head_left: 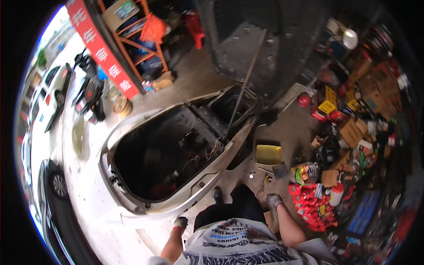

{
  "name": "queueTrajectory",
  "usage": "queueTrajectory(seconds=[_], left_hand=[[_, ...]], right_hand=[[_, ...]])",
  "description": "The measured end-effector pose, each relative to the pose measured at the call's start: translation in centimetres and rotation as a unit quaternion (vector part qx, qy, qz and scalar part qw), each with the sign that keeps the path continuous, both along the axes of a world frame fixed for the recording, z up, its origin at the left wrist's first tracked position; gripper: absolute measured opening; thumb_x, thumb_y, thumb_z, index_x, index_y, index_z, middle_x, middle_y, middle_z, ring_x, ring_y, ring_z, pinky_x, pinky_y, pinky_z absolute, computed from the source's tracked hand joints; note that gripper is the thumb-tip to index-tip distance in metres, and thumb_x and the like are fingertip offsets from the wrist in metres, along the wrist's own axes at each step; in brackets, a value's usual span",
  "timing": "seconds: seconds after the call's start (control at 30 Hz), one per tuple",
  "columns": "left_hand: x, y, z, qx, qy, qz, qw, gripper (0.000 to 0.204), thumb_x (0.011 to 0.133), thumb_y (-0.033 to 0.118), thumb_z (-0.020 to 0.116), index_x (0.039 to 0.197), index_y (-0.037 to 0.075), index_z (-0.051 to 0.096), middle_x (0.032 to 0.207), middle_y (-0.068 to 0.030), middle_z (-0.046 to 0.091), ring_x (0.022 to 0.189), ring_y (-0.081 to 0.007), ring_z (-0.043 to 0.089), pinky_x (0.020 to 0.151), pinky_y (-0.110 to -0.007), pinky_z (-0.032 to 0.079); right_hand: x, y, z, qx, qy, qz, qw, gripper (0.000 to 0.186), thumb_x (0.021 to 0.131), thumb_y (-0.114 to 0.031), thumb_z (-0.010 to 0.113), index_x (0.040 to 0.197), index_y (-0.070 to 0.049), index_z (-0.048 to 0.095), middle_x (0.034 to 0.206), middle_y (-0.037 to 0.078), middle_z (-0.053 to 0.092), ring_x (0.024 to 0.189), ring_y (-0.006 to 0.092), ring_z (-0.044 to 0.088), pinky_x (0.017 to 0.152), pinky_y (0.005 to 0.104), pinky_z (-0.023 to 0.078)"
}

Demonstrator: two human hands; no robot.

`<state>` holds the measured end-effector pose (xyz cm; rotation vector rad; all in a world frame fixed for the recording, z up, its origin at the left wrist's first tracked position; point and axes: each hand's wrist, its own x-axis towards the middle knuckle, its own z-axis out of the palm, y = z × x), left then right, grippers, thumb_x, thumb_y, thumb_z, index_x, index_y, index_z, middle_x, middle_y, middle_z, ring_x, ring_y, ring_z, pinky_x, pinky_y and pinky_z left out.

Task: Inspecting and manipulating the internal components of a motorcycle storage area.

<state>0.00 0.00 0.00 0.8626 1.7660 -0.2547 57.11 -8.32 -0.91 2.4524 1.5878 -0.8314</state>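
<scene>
My left hand, in a grey glove, hangs beside my left thigh, close to the rim of a white vehicle body. My right hand, also gloved in grey, is by my right leg above the floor. Neither hand shows its fingers clearly, and I make out nothing held. In front of me the body opens into a deep dark compartment with loose wires at its right side. A thin prop rod runs up to a large raised black panel.
On the floor at right are a yellow tray, scattered hand tools, red packages, a white bottle and cardboard boxes. An orange rack stands at the back; a motorcycle and a dark car are at left.
</scene>
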Motion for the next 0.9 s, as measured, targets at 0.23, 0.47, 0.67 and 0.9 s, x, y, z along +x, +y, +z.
queueTrajectory(seconds=[0.23,0.47,0.67,0.9], left_hand=[[2.6,-2.6,6.5,0.140,0.054,0.270,0.951,0.025,0.073,0.019,0.050,0.089,0.004,0.061,0.059,-0.0061,0.056,0.048,-0.0162,0.049,0.046,-0.030,0.042],[-1.0,-5.5,17.6,0.380,0.156,0.592,0.693,0.020,0.082,0.029,0.045,0.085,0.010,0.051,0.067,0.0000,0.047,0.055,-0.0114,0.042,0.045,-0.025,0.035],[-2.9,2.3,33.1,0.515,0.425,0.457,0.588,0.054,0.087,0.035,0.040,0.122,-0.006,0.034,0.125,-0.0184,0.039,0.114,-0.0260,0.039,0.094,-0.032,0.030],[-1.7,13.0,37.4,0.414,0.407,0.361,0.730,0.066,0.082,0.045,0.042,0.126,-0.003,0.029,0.129,-0.0212,0.032,0.114,-0.0340,0.039,0.096,-0.034,0.029]], right_hand=[[2.9,14.6,7.4,-0.134,0.143,0.066,0.978,0.033,0.079,-0.031,0.037,0.081,-0.006,0.059,0.082,0.014,0.060,0.077,0.0309,0.055,0.067,0.0386,0.041],[5.3,28.6,7.8,-0.124,0.036,0.191,0.973,0.032,0.079,-0.027,0.037,0.087,-0.007,0.061,0.098,0.020,0.056,0.094,0.0364,0.052,0.079,0.0425,0.042],[6.9,39.1,5.3,0.000,0.027,0.125,0.992,0.041,0.085,-0.035,0.028,0.104,-0.007,0.052,0.109,0.024,0.049,0.102,0.0362,0.047,0.085,0.0408,0.039],[3.6,46.8,1.8,0.014,0.235,-0.274,0.933,0.070,0.080,-0.054,0.040,0.119,0.003,0.040,0.117,0.016,0.048,0.105,0.0292,0.047,0.088,0.0355,0.037]])
